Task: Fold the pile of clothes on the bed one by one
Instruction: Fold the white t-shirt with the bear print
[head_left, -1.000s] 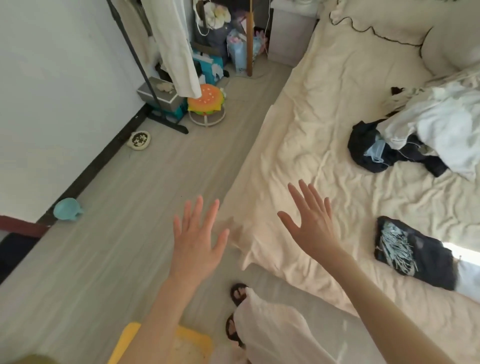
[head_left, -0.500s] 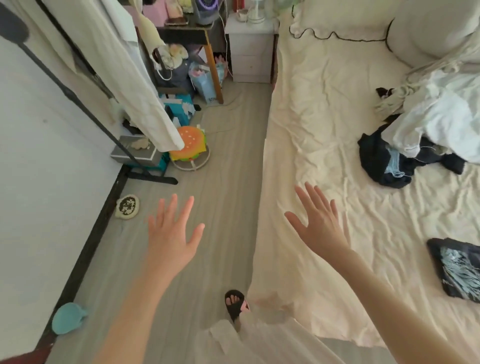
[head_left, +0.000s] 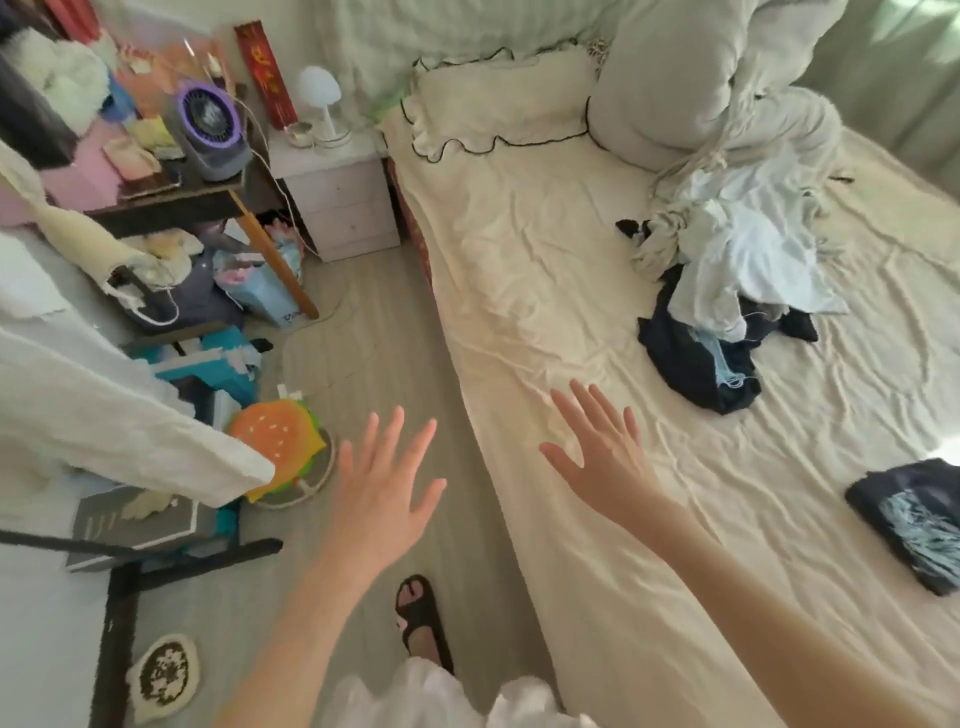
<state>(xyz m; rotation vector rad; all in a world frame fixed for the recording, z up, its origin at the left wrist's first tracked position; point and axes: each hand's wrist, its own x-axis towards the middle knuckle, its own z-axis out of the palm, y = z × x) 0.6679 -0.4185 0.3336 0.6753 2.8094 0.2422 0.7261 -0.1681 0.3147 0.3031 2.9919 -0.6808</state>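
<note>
Crumpled pile of white and dark clothes (head_left: 737, 291) on cream-sheeted bed (head_left: 545, 291); left hand (head_left: 382, 493) over floor, right hand (head_left: 605, 457) at bed edge, both spread, holding nothing.

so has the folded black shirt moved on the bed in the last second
Cannot tell. The folded black shirt shifts in frame, but the camera itself swung; it lies as far below the clothes pile as before.

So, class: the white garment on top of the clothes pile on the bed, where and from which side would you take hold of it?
Probably by the loose white edge that spills over the dark clothes at the near side of the pile. Come in from the bed's near side, where the open right hand hovers. That edge lies free on top, so it should lift without dragging the tangled pieces behind.
</note>
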